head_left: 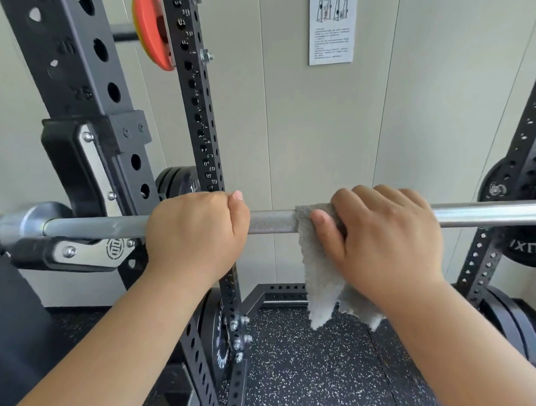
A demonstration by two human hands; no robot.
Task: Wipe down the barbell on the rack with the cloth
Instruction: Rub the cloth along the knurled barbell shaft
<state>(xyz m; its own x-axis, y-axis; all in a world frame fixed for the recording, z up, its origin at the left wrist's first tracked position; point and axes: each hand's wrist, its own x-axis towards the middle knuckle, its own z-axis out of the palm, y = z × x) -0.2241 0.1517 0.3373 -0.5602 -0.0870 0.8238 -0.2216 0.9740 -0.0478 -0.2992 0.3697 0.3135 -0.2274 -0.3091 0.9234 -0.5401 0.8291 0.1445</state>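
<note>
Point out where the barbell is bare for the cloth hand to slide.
Bare: the knurled stretch of barbell between left hand and cloth, and the smooth length from right hand to the right upright. Crowded: left of the left hand, where collar and J-hook sit close.

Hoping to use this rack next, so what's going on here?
A person is wiping down the barbell, which sits on the rack. Their right hand grips a grey cloth wrapped over the bar, with the cloth's loose end hanging below. Their left hand grips the bare bar close to the rack's hook, with a short stretch of knurled bar showing between the hands.
</note>
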